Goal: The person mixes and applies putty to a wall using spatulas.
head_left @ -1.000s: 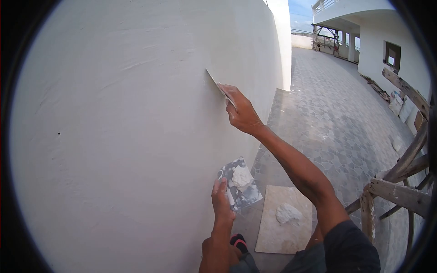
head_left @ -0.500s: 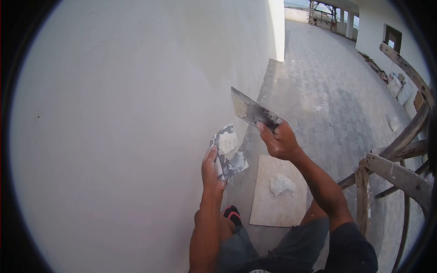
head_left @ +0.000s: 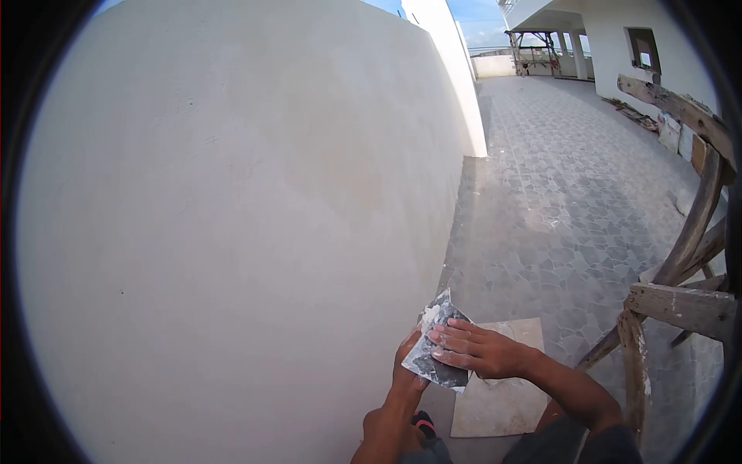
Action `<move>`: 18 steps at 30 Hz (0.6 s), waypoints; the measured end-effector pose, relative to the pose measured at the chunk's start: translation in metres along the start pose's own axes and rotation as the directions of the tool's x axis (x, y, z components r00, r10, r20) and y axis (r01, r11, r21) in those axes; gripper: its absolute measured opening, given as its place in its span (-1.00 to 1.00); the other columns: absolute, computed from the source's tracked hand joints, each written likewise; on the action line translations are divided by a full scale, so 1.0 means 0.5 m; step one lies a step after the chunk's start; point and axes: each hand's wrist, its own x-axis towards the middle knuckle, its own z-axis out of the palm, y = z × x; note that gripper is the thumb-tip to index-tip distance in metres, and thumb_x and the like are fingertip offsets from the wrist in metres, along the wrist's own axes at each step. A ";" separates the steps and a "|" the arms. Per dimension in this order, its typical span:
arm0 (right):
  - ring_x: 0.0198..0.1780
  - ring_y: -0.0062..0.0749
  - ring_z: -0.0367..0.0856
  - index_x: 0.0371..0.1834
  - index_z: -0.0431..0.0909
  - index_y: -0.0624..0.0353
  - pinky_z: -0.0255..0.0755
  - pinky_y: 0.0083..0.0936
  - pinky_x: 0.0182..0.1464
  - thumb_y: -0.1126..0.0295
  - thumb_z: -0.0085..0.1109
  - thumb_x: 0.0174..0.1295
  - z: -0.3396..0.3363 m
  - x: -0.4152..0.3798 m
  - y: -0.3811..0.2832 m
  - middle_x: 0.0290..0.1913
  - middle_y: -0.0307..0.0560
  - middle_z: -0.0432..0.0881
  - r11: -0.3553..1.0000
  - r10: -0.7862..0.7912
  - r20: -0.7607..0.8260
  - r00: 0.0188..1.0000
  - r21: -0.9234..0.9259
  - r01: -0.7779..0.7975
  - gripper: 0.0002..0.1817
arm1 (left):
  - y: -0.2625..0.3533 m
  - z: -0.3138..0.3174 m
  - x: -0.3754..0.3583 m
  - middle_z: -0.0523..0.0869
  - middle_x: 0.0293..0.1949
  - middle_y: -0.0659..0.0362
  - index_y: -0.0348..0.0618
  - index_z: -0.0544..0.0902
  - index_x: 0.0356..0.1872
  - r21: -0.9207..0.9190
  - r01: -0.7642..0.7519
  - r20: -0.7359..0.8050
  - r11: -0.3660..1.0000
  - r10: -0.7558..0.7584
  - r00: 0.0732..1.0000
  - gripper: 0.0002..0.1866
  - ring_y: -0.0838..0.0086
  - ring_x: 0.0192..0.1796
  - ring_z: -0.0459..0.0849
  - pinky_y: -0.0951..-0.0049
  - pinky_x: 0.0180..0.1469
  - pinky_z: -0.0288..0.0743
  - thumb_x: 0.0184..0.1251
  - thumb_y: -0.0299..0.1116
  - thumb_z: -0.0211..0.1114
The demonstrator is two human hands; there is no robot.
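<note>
My left hand (head_left: pixel 405 366) grips a flat, putty-smeared metal plate (head_left: pixel 425 361) from its left side and from below. White putty (head_left: pixel 430 315) lies near the plate's upper left edge. Over the plate is my right hand (head_left: pixel 478 348), its fingers laid across the dark, flat putty blade (head_left: pixel 450 377) that it holds. Blade and plate overlap, and the fingers hide part of the border between them. Below my right wrist, a pale square board (head_left: pixel 498 406) lies on the floor. The putty heap on it is out of sight behind my hand and forearm.
A tall, pale plastered wall (head_left: pixel 255 232) with damp-looking patches fills the left side. Weathered wooden framing (head_left: pixel 680 305) stands close by my right arm. The stone-patterned floor (head_left: pixel 556 201) runs back towards a white building (head_left: pixel 618 46). My foot is in a dark shoe (head_left: pixel 423 424).
My right hand has brought the blade down onto the plate in my left hand; before, the two were apart. The view has tilted upward, showing more wall top and sky.
</note>
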 end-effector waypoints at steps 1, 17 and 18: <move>0.46 -0.08 0.30 0.38 0.29 0.12 0.19 -0.06 0.50 0.52 0.02 0.29 0.001 -0.002 -0.002 0.44 0.10 0.31 1.000 0.010 -0.001 1.000 0.001 -0.010 -0.46 | 0.005 -0.002 0.000 0.65 0.00 0.02 -0.32 0.40 0.23 -0.013 0.011 0.004 1.000 -0.011 1.000 -0.62 0.35 -0.05 0.72 0.38 -0.04 0.69 0.54 -0.31 0.01; 0.27 -0.07 0.51 0.30 0.37 0.28 0.37 -0.30 0.33 0.81 -0.04 0.03 0.032 -0.239 0.115 0.29 0.23 0.46 0.752 0.658 -0.129 0.742 0.063 -0.656 -0.34 | -0.024 -0.034 0.078 0.67 0.01 0.06 -0.30 0.46 0.19 0.216 -0.055 -0.168 0.975 0.093 0.981 -0.66 0.34 0.00 0.71 0.32 0.06 0.62 0.56 -0.31 -0.01; 0.14 -0.12 0.55 0.26 0.40 0.30 0.41 -0.33 0.23 0.77 -0.04 0.08 0.036 -0.241 0.109 0.20 0.22 0.52 0.616 0.788 -0.129 0.602 0.196 -0.763 -0.42 | -0.026 -0.032 0.087 0.67 0.02 0.07 -0.29 0.46 0.18 0.235 -0.065 -0.195 0.970 0.113 0.974 -0.67 0.34 0.01 0.71 0.32 0.08 0.61 0.57 -0.30 0.00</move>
